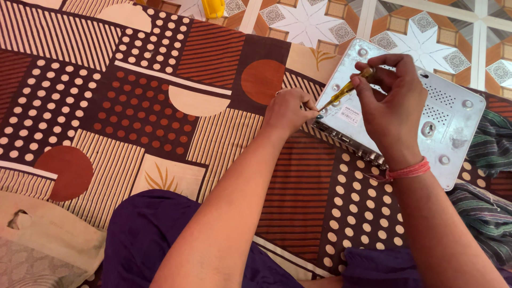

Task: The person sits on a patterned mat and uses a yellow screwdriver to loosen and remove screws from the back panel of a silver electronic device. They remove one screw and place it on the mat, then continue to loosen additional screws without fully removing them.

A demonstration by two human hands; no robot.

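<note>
Home: patterned bedsheet (133, 106), tiled floor (426, 32)

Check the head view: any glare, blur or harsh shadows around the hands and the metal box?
Head view: soft, even light, no hard shadows; mild sheen but no blown glare on the grey metal box; right hand, yellow screwdriver and left hand are sharp; patterned mat in focus, slight wide-angle stretch at the edges.

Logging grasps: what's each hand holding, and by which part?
Right hand pinches the yellow screwdriver by its handle end, tip down at the grey metal box. Left hand rests at the box's corner by the tip; whether it grips anything cannot be told.
</note>
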